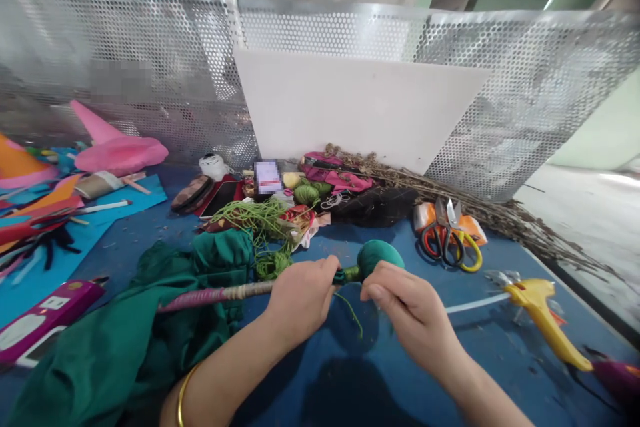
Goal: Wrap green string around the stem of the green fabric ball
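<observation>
Binding the wrapped stick [246, 290] below its teal ball [377, 252], I judge, centre of the head view.
Left hand [303, 297] grips the stick; right hand [413, 303] curls beside the ball, whether gripping, I can't tell. Next likely needs the green strand [355, 314] taut. Green cloth [115, 340], lower left, seemingly hides the stick's end.

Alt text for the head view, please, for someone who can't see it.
A person's left hand grips a wrapped stick near the green ball at its end, with the curled right hand at the ball. On the blue table, green fabric lies left; a yellow glue gun and scissors lie right.
</observation>
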`<state>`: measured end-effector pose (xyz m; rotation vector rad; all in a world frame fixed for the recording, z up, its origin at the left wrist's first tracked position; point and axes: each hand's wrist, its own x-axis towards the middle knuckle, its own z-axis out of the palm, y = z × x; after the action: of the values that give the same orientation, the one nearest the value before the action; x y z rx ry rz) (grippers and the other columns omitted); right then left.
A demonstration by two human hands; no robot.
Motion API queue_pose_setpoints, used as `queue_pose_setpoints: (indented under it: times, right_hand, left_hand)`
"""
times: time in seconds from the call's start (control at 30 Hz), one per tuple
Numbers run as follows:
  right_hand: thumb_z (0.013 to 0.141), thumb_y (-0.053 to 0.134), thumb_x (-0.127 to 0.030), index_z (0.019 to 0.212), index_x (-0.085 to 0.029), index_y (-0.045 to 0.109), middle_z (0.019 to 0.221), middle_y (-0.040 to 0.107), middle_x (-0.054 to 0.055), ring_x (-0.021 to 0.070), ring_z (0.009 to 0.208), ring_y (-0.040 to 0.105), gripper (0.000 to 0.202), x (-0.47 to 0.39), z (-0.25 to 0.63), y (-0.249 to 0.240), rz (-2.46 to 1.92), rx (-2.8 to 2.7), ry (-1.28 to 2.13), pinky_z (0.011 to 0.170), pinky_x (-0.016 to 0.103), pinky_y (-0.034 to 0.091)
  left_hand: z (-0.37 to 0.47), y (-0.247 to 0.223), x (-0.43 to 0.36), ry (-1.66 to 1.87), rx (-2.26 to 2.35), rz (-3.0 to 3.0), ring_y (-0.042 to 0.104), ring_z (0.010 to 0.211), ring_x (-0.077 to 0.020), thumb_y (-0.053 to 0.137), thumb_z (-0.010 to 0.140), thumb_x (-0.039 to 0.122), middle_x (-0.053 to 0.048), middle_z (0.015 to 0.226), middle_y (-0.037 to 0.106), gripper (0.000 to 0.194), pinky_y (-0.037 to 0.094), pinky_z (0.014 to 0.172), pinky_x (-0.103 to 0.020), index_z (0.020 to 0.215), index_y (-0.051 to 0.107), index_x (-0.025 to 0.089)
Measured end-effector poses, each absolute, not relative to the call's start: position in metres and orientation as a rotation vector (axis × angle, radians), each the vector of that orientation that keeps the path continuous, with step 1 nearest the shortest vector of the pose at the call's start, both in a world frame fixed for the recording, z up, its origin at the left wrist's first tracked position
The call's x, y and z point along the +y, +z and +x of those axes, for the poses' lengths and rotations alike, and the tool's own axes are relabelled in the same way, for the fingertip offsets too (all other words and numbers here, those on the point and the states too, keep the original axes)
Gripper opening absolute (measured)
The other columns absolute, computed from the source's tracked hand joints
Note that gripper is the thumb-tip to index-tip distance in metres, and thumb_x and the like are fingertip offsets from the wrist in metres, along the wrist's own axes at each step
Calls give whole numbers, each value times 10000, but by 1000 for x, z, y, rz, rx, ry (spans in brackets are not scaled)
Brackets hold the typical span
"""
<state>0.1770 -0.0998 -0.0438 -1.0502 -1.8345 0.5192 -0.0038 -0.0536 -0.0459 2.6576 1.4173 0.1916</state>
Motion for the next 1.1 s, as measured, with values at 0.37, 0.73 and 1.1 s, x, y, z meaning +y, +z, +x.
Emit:
queue_pose_setpoints:
  times: [0.37, 0.73, 1.1]
  right_hand:
    - [974, 473, -207, 942, -214, 716, 846, 730, 51, 166, 741, 637, 245, -91, 179, -43, -1095, -1825, 522, 682, 282, 498]
    - [986, 433, -262, 916, -188, 725, 723, 659, 40, 152, 658, 631, 310, -90, 182, -45, -1409, -1974, 104, 590, 229, 424]
    - [987, 416, -270, 850, -200, 710, 680, 609, 23, 138, 601, 575, 332, -87, 182, -45, -1505, -1986, 65, 529, 245, 327]
  left_hand:
    - [-1, -66, -56, 356, 1186, 3161, 617, 655, -226, 480, 870, 73, -19, 747, 622, 124, 464, 579, -348, 915, 508, 185]
    - [9, -60, -63, 564, 917, 3480, 532, 555, -192, 358, 925, 71, -9, 663, 553, 183, 379, 518, -335, 862, 498, 171]
    - [9, -64, -63, 560, 856, 3488, 568, 597, -197, 304, 969, 109, -38, 748, 626, 231, 385, 537, -336, 1046, 519, 140]
